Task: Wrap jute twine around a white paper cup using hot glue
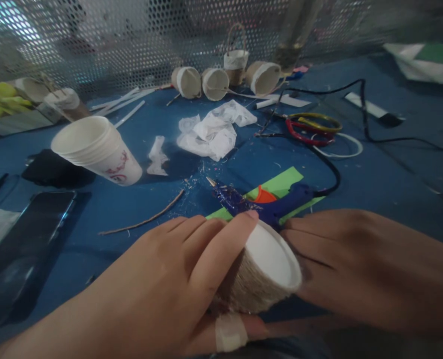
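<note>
My left hand [176, 279] is wrapped round a paper cup covered in wound twine [266, 271], which lies on its side with its white base facing away from me. A plaster is on the thumb. My right hand [348, 269] rests beside the cup's base, its fingers together and touching the cup. Just beyond the cup lies a blue glue gun [258, 202] on a green paper sheet [281, 184].
A stack of white paper cups [97, 149] lies tipped at the left, with a phone [30, 234] nearer me. Crumpled white paper [214, 132], scissors [311, 127], a black cable [363, 104], a length of twine [146, 219] and several wrapped cups [214, 82] lie beyond, before a perforated metal screen.
</note>
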The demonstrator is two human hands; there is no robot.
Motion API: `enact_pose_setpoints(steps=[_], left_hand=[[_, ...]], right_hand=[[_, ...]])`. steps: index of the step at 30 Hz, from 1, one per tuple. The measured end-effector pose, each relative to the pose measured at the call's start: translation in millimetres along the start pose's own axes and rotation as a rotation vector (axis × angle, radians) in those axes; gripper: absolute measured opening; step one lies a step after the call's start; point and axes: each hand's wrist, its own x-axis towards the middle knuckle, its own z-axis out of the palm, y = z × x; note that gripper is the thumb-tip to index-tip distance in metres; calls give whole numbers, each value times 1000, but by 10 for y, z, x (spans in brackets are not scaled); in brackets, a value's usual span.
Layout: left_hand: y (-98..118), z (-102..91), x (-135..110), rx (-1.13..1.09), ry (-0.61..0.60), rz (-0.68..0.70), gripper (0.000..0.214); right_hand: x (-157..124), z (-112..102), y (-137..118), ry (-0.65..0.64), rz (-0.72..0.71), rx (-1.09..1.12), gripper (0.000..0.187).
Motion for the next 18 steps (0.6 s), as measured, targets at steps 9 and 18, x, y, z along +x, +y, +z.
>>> enact_pose_setpoints(steps=[9,18], left_hand=[[-13,-30,6,2,-17,20,61],[-17,3,11,5,4,14,62]], right_hand=[[-24,17,19,-12,39,11,42],[-6,-10,2,-11,13,3,42]])
